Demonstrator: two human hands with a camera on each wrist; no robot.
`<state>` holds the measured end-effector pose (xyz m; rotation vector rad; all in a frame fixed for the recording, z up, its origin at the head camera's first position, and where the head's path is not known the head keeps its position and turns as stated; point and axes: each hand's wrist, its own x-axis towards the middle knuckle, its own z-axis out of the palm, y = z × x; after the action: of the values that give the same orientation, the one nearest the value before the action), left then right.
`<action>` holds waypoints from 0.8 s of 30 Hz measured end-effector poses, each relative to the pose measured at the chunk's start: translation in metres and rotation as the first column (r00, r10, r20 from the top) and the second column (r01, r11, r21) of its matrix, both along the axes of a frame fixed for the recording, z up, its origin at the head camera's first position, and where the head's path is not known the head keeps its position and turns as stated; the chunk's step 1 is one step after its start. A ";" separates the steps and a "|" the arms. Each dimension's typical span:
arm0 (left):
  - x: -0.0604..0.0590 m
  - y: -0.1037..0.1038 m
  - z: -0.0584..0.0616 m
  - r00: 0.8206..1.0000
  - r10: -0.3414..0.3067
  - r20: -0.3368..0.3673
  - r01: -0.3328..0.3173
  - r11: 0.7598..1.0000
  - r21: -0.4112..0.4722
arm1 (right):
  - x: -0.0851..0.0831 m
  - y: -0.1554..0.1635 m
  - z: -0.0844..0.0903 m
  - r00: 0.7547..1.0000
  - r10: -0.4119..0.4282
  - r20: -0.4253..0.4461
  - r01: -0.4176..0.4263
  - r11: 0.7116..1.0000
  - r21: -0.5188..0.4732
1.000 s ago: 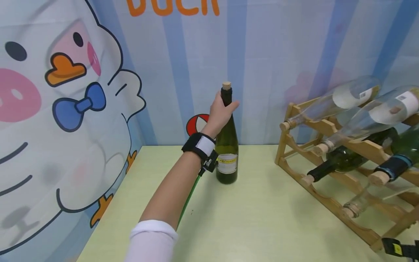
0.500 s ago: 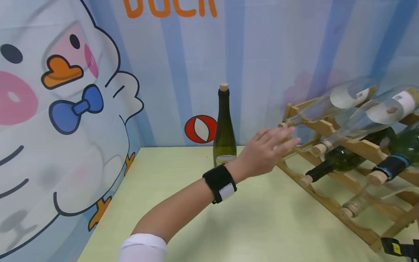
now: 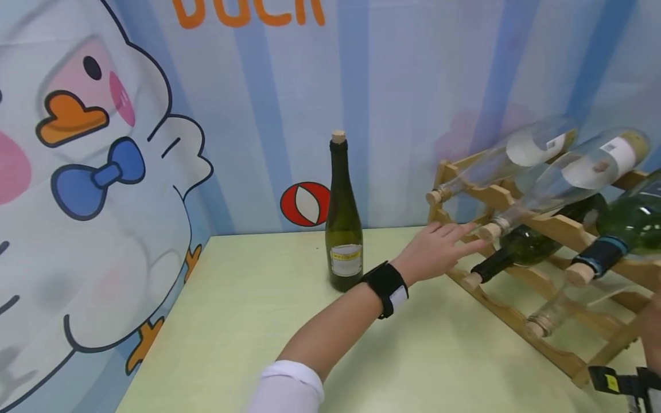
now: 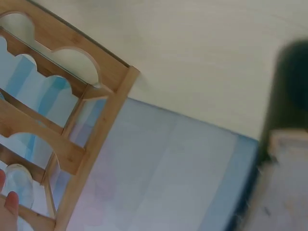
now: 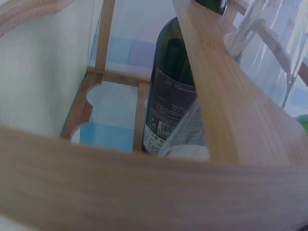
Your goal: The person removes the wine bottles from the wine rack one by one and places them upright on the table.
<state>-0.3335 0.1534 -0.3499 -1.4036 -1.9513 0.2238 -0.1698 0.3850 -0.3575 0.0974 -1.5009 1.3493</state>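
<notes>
My left hand, fingers stretched out, reaches across to the wooden wine rack. Its fingertips overlap the corked end of a clear wine bottle lying in the top row. In the left wrist view only fingertips show at the lower left, by the rack. A green wine bottle with a cork stands upright on the table, behind my left forearm. Of my right hand, just a part by the wrist enters at the right edge, beside the rack; its fingers are hidden.
Another clear bottle lies at the rack's far end. Dark bottles and a green one with a blue-banded neck point their corks outward. A printed cloth hangs behind the pale table.
My left hand has let go of the upright green bottle and moved right to the rack. The bottle stays standing. The view has turned slightly right, and more of my right wrist shows.
</notes>
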 end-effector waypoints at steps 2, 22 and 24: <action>-0.001 0.010 -0.005 0.999 0.005 0.036 -0.006 1.000 0.007 | -0.001 0.000 0.002 0.975 -0.191 0.112 0.182 0.980 0.085; 0.014 0.037 -0.021 0.984 -0.081 0.158 0.081 0.997 0.011 | 0.000 0.001 0.013 0.797 -0.551 0.248 0.465 0.821 0.330; 0.014 0.037 -0.024 0.975 -0.113 0.190 0.105 0.993 0.051 | 0.000 0.002 0.013 0.785 -0.557 0.272 0.473 0.822 0.319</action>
<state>-0.3193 0.1901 -0.3735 -1.5491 -2.0134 -0.0038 -0.1694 0.3867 -0.3447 -0.4131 -1.8162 0.7565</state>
